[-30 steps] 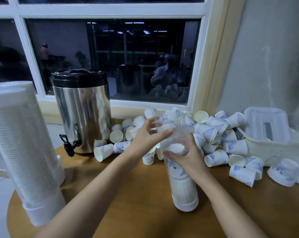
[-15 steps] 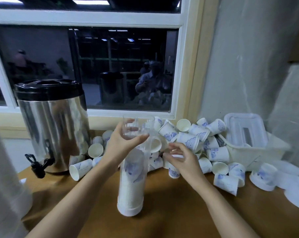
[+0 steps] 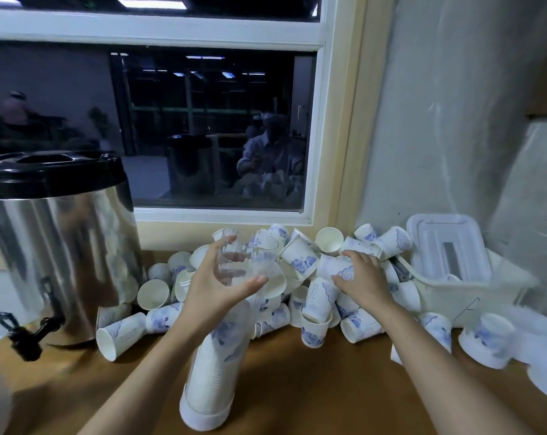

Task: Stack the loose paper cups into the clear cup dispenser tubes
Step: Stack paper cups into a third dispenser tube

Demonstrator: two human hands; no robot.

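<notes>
A clear dispenser tube stands upright on the wooden table, filled with stacked white cups most of the way up. My left hand grips its open top, fingers and thumb curled round the rim. A heap of loose white paper cups with blue print lies behind it under the window. My right hand reaches into the heap, its fingers curled over one lying cup.
A steel drink urn with a black lid and tap stands at the left. A white plastic basket with a lid sits at the right by the wall. More cups lie near the table's right edge.
My right hand has left the tube and moved right into the cup heap. My left hand still holds the tube's top. The view has swung to the right.
</notes>
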